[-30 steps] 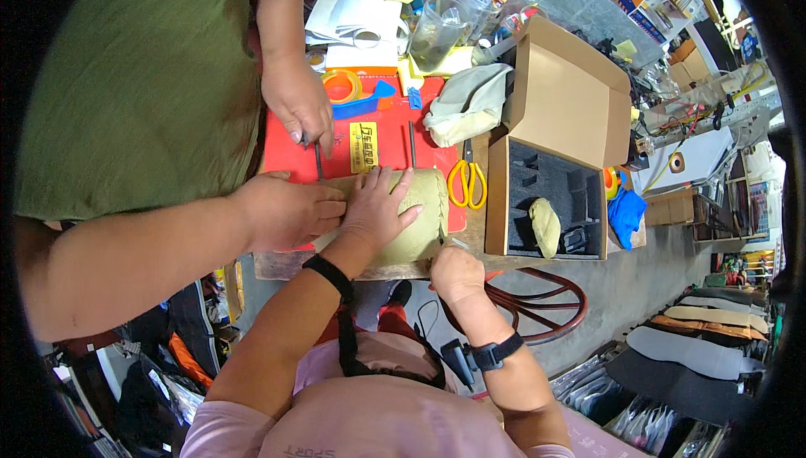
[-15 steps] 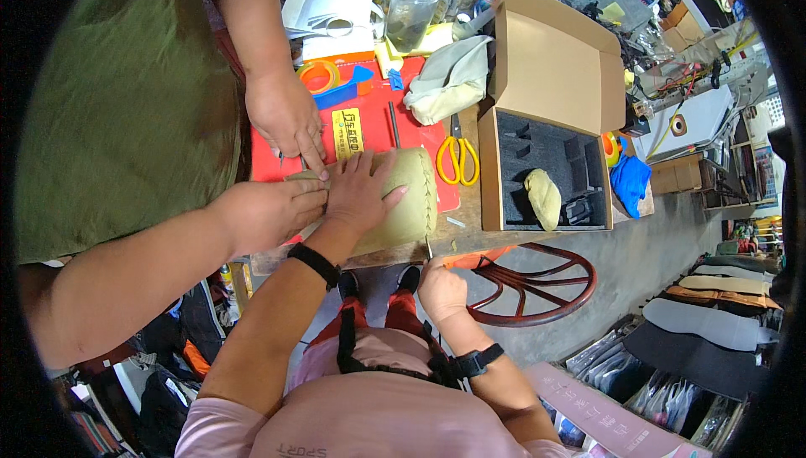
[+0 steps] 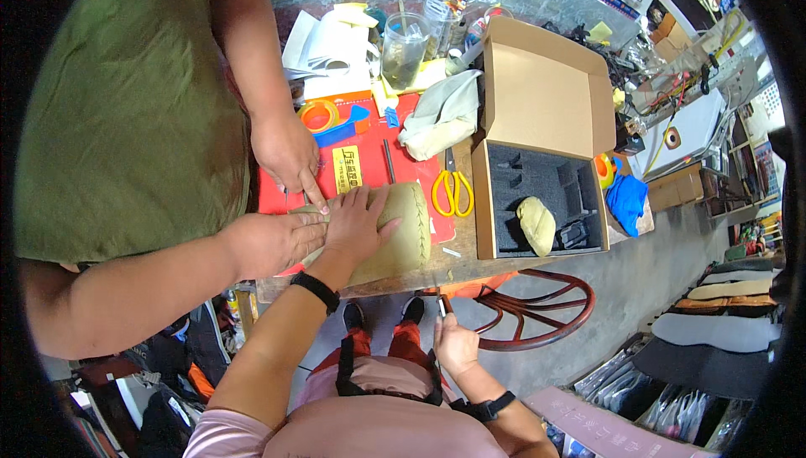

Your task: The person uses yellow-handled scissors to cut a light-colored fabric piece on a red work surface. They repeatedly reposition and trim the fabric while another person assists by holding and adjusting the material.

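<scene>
An olive-yellow padded piece [image 3: 405, 227] with a braided-looking stitched seam near its right end lies at the table's front edge. My left hand [image 3: 357, 221] rests flat on it, fingers spread. Closed below the table edge, my right hand [image 3: 456, 346] grips a slim tool [image 3: 442, 307] with a pale shaft; its exact kind is unclear. From the left, a co-worker's one hand [image 3: 285, 154] touches the piece's far left part with an extended finger. That person's other hand [image 3: 273, 244] presses on its left side, beside my left hand.
Yellow-handled scissors [image 3: 452, 193] lie right of the piece, beside an open cardboard box [image 3: 541, 252] with grey foam and a yellowish lump inside. Behind are a tape dispenser [image 3: 340, 129], a plastic cup [image 3: 405, 51] and a grey cloth bundle [image 3: 441, 114]. A dark-red round-framed chair [image 3: 579, 311] stands below the table.
My right hand has drawn back toward me with the slim tool, away from the piece's right edge. My left hand and the co-worker's hands stay on the piece. The view has shifted slightly.
</scene>
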{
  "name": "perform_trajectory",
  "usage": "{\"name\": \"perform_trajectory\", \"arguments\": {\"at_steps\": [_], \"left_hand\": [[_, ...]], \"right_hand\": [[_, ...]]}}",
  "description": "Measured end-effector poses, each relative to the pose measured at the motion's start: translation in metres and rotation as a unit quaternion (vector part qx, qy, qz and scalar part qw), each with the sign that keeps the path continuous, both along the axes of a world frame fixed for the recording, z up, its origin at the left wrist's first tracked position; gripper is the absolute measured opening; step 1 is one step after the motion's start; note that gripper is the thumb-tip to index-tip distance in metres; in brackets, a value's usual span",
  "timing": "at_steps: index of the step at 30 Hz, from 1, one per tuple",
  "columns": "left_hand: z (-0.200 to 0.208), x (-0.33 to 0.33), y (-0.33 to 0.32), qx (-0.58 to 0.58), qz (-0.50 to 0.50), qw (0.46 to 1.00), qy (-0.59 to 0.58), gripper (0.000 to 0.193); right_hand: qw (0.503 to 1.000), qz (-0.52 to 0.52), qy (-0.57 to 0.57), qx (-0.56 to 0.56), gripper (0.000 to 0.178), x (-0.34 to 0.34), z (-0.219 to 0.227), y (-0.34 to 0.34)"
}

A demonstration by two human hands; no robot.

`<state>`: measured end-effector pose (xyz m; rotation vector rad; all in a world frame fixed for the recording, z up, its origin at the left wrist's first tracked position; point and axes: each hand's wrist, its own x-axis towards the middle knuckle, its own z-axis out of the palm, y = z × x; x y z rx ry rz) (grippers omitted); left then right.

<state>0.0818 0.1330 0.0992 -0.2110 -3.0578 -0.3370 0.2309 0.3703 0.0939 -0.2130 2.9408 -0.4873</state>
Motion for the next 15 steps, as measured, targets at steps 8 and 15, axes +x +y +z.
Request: {"name": "perform_trajectory", "arguments": {"at_steps": [8,15], "left_hand": [[-0.01,0.0,0.002,0.0,-0.002,1.0,0.02,0.067],[-0.008,0.001,-0.002,0.065,-0.007,0.997,0.04,0.069]], "right_hand": [[0.996,-0.008,-0.082,0.011,0.043,-0.154,0.065,-0.056],[0.965,0.05,-0.216,0.143,0.036,-0.208,0.081,-0.097]]}}
